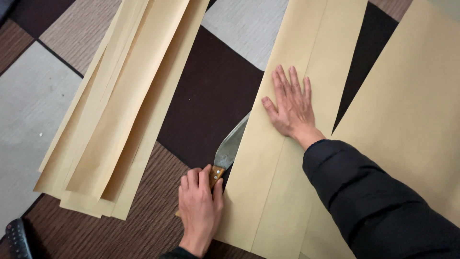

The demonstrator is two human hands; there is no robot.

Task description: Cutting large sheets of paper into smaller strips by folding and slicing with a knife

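Patchwork carpet [211, 91] carries tan paper. Left hand [200, 208] clamps a knife [230, 146] at the folded sheet's [268, 182] edge; right hand [292, 108] lies flat, fingers spread, on it. Cut strips [115, 110] lie left.

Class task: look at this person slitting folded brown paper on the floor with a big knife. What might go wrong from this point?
1. The right hand lies flat on the folded paper, near the line of the knife; a slip might reach it.
2. The left hand grips close to the blade's base and may slide onto it.
3. The blade could wander from the fold, tearing the sheet or scoring the carpet.
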